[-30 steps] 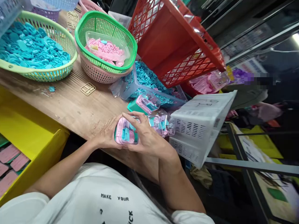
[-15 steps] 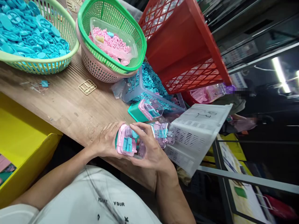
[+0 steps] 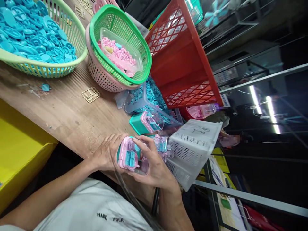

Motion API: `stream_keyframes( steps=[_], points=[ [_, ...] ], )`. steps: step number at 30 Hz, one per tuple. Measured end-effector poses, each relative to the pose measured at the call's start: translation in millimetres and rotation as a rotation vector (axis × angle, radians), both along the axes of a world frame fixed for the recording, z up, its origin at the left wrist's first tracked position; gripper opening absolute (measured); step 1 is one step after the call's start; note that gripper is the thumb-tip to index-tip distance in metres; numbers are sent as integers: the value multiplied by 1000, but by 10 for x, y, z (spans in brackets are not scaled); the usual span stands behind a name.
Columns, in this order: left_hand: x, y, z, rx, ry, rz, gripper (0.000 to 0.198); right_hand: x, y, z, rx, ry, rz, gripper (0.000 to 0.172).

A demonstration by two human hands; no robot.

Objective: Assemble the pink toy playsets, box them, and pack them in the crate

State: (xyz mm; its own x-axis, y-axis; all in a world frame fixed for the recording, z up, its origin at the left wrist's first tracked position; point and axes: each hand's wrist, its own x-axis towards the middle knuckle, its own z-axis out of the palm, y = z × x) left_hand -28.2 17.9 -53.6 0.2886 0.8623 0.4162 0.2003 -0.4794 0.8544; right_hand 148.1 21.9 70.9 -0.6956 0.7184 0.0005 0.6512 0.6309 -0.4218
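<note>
Between both hands, near the table's front edge, is a small plastic toy case (image 3: pixel 130 158) with a pink rim, a teal base and blue parts behind a clear cover. My left hand (image 3: pixel 109 150) is closed around its base side. My right hand (image 3: pixel 154 163) wraps the clear cover, thumb below and fingers over the top. A strand of hair crosses in front of the left hand. Just beyond the hands lies a similar teal and pink case (image 3: pixel 141 123) with a clear cover. More clear-covered pieces (image 3: pixel 163 146) sit beside the right hand.
A pale green basket (image 3: pixel 60 71) of blue parts stands at far left. Nearby are a green basket (image 3: pixel 145 72) with pink parts, a tilted red crate (image 3: pixel 180 69), a translucent bin (image 3: pixel 144 102) of blue pieces and a white crate (image 3: pixel 190 146). A beige frame (image 3: pixel 90 95) lies on the wooden table (image 3: pixel 64 106).
The camera view has shifted, so the hands and case appear slightly lower and the crates further left. Both hands keep their hold on the case, with little change in grip.
</note>
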Motion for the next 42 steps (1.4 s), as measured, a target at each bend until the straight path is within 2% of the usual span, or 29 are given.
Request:
stream_keyframes(
  steps=[5, 11, 13, 16, 19, 23, 27, 30, 36, 42],
  points=[
    [-2, -11, -35, 26, -26, 21, 97, -17, -18, 10, 11, -6, -11, 98],
    [-6, -20, -37, -29, 5, -7, 95, -13, -26, 2, 3, -27, -28, 94],
    [-31, -11, -37, -60, 12, -51, 98, -8, -25, 8, 7, -47, -30, 96],
    [-91, -10, -69, -110, 7, -172, 114, -13, -31, 40, -5, -81, -20, 98],
    [-127, -39, -118, -148, -4, -257, 119, -32, -33, 85, -21, -98, 2, 98],
    [-89, -85, -115, -123, -30, -193, 123, -52, 3, 135, -18, -120, 35, 99],
    [-50, -95, -47, -56, -76, -131, 100, -41, 37, 145, -54, -95, 78, 98],
    [-45, -95, -28, -45, -71, -88, 98, -23, 15, 121, -43, -49, 62, 96],
    [-43, -88, -47, -26, -97, -106, 97, -5, -27, 83, -30, -32, 41, 96],
    [-59, -90, -40, -25, -63, -102, 100, -47, 12, 153, -71, -118, 34, 101]
  ],
)
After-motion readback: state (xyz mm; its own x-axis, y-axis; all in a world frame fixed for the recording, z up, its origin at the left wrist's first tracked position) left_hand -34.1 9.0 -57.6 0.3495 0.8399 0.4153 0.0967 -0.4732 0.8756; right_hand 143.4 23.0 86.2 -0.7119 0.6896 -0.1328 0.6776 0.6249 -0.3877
